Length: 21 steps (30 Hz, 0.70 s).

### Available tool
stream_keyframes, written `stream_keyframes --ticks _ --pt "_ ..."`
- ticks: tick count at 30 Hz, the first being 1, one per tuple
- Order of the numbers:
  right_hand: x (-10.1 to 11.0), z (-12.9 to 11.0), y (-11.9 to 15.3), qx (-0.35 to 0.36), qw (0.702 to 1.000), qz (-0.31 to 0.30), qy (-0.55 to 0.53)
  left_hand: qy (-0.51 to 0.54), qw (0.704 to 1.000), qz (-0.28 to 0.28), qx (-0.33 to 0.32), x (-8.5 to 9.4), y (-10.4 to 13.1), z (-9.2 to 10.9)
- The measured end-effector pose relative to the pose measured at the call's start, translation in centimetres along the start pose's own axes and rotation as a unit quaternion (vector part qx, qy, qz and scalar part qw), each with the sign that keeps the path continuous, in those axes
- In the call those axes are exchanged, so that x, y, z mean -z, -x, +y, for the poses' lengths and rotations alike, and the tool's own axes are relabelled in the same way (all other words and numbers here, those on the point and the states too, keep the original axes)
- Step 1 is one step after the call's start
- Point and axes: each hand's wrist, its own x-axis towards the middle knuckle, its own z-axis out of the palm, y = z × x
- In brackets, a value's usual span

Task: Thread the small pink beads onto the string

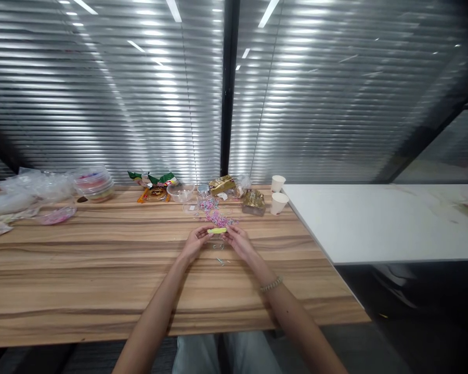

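Note:
Between my two hands a small yellow strip (217,230), soft-looking like modelling clay, is held level above the table. My left hand (196,240) pinches its left end, and my right hand (236,240) has its fingers on the right end. Just beyond lies a loose pile of pink and purple bits (218,218), too small to name. A clear jar (205,194) with similar bits stands behind the pile. A few thin pale pieces (220,261) lie on the wood between my forearms.
On the wooden table (101,280), two paper cups (278,203) and gold packets (253,201) stand back right. A clear bowl (181,193), snack packets (155,194), stacked round tubs (94,184) and plastic bags (35,187) line the back left. A white table (374,223) adjoins at right.

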Motion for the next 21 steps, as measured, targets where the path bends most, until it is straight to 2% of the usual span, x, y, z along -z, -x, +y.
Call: stream_keyframes --ticks 21 --pt "-0.11 -0.03 0.29 0.011 0.999 -0.005 0.033 -0.009 1.0 0.001 0.008 -0.12 0.21 0.29"
